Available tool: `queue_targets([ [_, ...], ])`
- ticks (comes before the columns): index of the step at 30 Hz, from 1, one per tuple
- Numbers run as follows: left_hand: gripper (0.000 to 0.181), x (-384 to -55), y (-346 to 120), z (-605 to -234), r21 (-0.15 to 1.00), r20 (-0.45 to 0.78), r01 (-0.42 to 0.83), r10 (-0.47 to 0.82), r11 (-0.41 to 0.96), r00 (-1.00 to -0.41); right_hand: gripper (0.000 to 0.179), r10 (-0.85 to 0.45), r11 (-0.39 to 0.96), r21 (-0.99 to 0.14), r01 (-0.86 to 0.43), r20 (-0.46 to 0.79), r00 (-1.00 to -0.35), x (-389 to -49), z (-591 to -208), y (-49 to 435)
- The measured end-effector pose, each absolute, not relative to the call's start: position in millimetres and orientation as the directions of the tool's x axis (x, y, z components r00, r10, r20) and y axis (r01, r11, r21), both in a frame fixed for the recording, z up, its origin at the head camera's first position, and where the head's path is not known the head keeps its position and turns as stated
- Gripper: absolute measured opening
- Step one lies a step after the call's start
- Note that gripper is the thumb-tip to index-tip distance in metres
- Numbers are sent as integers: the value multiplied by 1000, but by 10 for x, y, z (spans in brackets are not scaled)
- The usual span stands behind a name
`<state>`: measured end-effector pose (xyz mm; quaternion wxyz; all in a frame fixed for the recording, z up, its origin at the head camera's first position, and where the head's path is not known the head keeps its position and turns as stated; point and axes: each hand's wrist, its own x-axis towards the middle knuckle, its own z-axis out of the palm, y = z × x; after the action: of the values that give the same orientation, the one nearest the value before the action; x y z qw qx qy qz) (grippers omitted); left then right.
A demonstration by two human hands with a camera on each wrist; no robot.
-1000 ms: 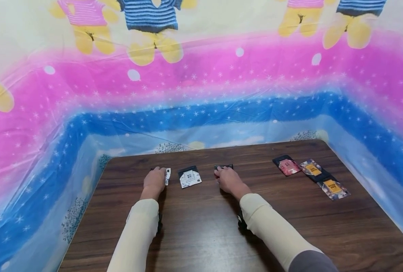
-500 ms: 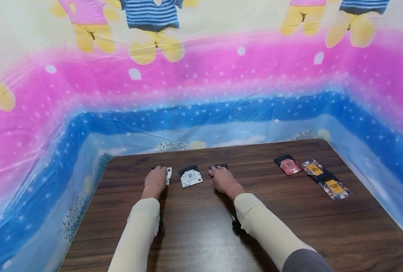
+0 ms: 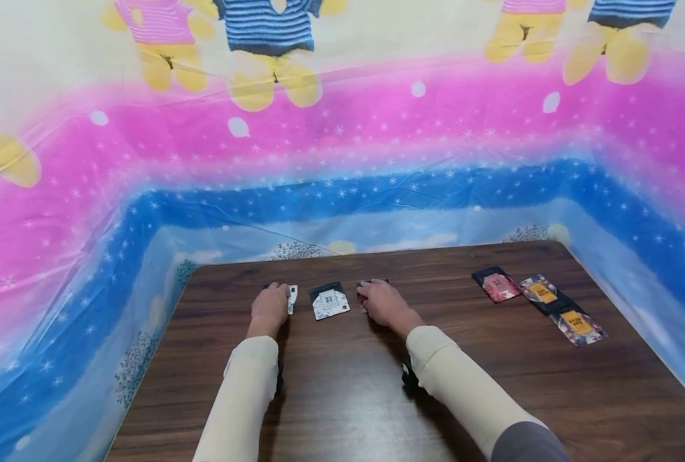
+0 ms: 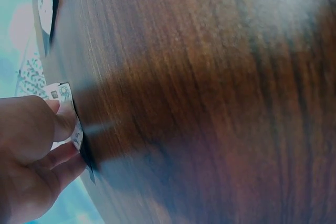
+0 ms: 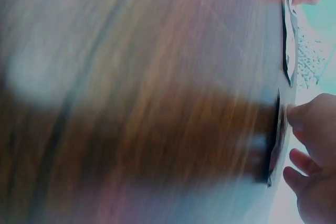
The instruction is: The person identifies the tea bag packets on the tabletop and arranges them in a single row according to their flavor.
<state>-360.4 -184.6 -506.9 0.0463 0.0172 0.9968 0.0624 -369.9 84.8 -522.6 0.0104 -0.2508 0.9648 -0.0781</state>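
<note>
Left arm [image 3: 235,401] stretched forward, slanting slightly inward; right arm [image 3: 464,385] also forward, angled in more sharply. Sleeves [image 3: 240,385] cover the forearms, wrists [image 3: 408,324] bare. Left hand [image 3: 270,305] back up, thumb [image 4: 64,123] and fingers [image 4: 68,170] bent into a pinch, clear in left wrist view. Right hand [image 3: 384,301] back up, turned toward the left one, fingers [image 5: 295,178] curled, thumb reaching forward. Hands well apart, roughly level; head view hides most of the fingertips.
</note>
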Motion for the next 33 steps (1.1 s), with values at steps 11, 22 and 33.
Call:
queue_targets([
  [11,34,-3609,-1865,-5058,131,-119,22,37,991,-992,40,-402,884,-237,-404,58,-914,-3802,-5171,1472],
  [22,33,-3629,-1869,-5036,133,-119,14,30,991,-992,40,-349,909,-216,-356,71,-934,-3876,-5212,2185],
  [33,33,-3615,-1860,-5053,128,-115,18,33,992,-993,42,-251,939,-234,-252,34,-967,-3899,-5146,2806],
])
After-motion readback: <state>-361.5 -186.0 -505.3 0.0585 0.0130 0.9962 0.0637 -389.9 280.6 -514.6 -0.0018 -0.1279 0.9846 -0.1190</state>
